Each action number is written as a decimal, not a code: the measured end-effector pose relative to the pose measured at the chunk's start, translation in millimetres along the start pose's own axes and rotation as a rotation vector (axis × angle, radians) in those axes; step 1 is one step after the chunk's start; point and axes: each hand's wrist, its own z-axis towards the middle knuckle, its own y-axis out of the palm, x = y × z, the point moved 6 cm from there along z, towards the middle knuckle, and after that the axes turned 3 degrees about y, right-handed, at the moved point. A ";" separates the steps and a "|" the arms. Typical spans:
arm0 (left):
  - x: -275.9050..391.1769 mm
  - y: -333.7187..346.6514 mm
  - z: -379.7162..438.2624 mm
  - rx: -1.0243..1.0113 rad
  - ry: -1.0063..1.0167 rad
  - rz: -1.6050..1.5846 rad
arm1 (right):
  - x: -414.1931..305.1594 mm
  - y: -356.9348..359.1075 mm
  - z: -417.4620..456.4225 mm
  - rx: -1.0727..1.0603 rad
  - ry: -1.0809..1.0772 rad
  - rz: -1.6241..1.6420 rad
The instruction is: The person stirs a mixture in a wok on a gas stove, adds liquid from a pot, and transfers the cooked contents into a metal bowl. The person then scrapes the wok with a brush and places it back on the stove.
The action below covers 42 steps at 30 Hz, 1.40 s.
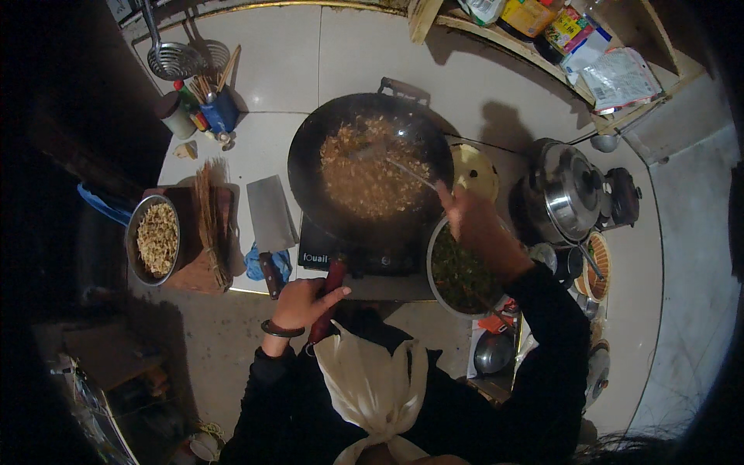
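Note:
My left hand (305, 305) grips the red handle (335, 276) of a large black wok (303, 168). The wok stands on a black portable cooktop (317, 241). Chopped brown and pale food (372, 180) covers the middle of the wok, slightly hazy as if through steam. In my right hand (465, 218) is the thin metal handle of a cooking utensil (412, 171), possibly a spatula; its head is buried in the food. Under my right forearm sits a metal basin (431, 273) of dark chopped greens (459, 270), partly covered by the arm.
Left of the cooktop lie a cleaver (270, 215) and a blue plastic bag (253, 264). A whisk brush (212, 226) and a bowl of pale chopped food (157, 238) rest on a wooden board (189, 273). A lidded steel pot (561, 186) stands right, below a shelf (523, 52).

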 end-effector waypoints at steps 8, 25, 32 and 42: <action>8.3 -4.9 1.3 0.001 0.000 -0.090 | 23.8 -5.3 -48.2 0.064 0.225 0.087; -1.6 2.2 1.1 0.058 0.086 -0.156 | 25.3 -25.7 -24.5 0.108 0.228 -0.078; -7.4 7.0 0.0 -0.009 0.022 -0.139 | -26.3 -102.0 -36.1 0.101 -0.136 -0.338; -7.2 5.4 3.9 -0.043 -0.006 -0.142 | 35.2 -156.9 15.5 -0.078 -0.061 -0.591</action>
